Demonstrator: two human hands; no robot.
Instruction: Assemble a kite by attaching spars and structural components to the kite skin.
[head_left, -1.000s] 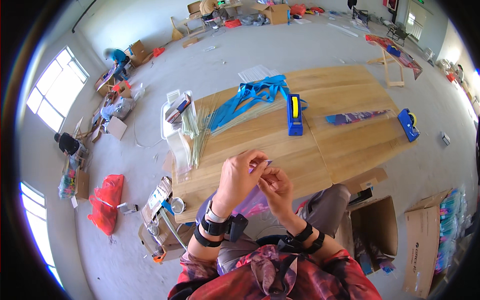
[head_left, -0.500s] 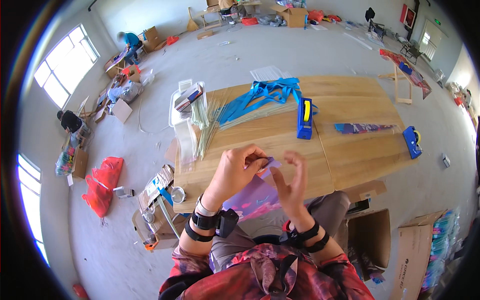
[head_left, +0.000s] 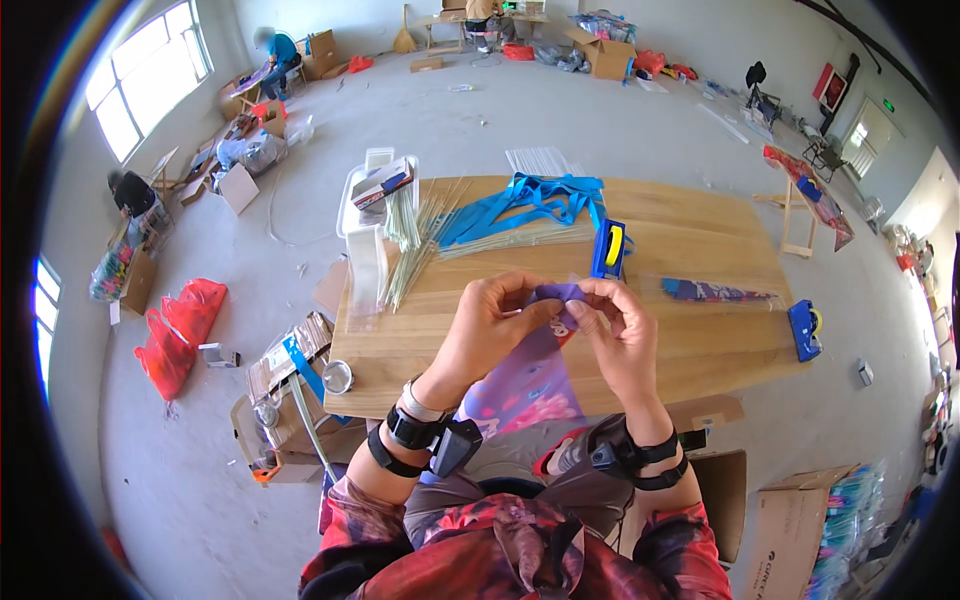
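Note:
A purple printed sheet (head_left: 530, 372) with pink patterns hangs between my hands, over the near edge of the wooden table (head_left: 700, 230). My left hand (head_left: 492, 318) pinches its top edge between thumb and fingers. From the other side, my right hand (head_left: 618, 325) grips the same edge, so the top is gathered between both hands. Whether the sheet is thin film or cloth I cannot tell. Just beyond my fingers stands a blue tape dispenser (head_left: 607, 250) with a yellow core. Blue ribbon (head_left: 530, 208) lies bunched behind, next to thin pale sticks (head_left: 415, 240).
A folded purple piece (head_left: 715, 291) and a second blue dispenser (head_left: 805, 330) lie at the table's right. At the left are a white tray (head_left: 352, 205) with a small box and a round clear container (head_left: 338, 376). Open cartons (head_left: 720, 490) stand below right. People work farther off.
My right hand, held off the sheet before, has come in and now pinches its top edge beside my left hand. The view has shifted slightly.

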